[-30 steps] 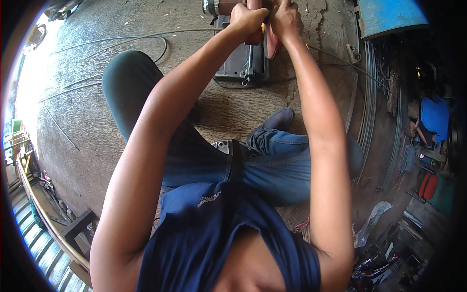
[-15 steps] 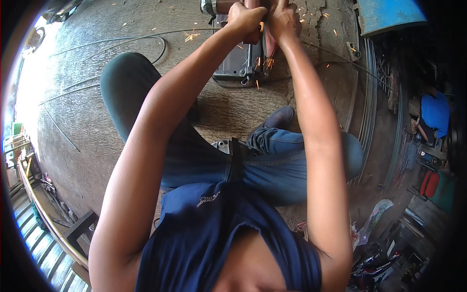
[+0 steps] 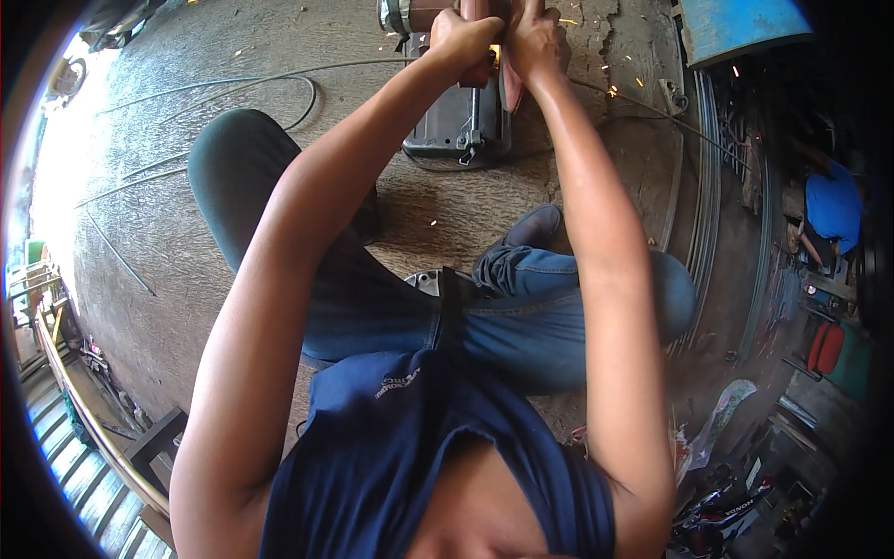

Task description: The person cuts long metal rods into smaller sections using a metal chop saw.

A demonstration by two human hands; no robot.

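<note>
My left hand (image 3: 464,39) is closed around a reddish-brown part (image 3: 474,74) of a floor-standing machine, apparently a cut-off saw, at the top edge. Close beside it, my right hand (image 3: 537,45) is closed too, its grip hidden by the fingers. A tapered reddish piece (image 3: 512,88) sticks out below the right hand. A small orange glow shows between the hands. Beneath them is the machine's dark base (image 3: 438,130), with a clamp screw (image 3: 475,121) running along it. The machine's upper part is cut off by the frame.
Sparks (image 3: 612,91) scatter to the right of the hands. Cables (image 3: 307,70) cross the worn floor at left. Long metal rods (image 3: 710,186) lie at right, under a blue panel (image 3: 745,28). A person in blue (image 3: 833,210) is at far right. My bent legs (image 3: 521,326) are in front.
The spark burst by the machine's base has gone, and fewer sparks show at left. Both hands keep nearly the same place and grip. The person at right has shifted slightly.
</note>
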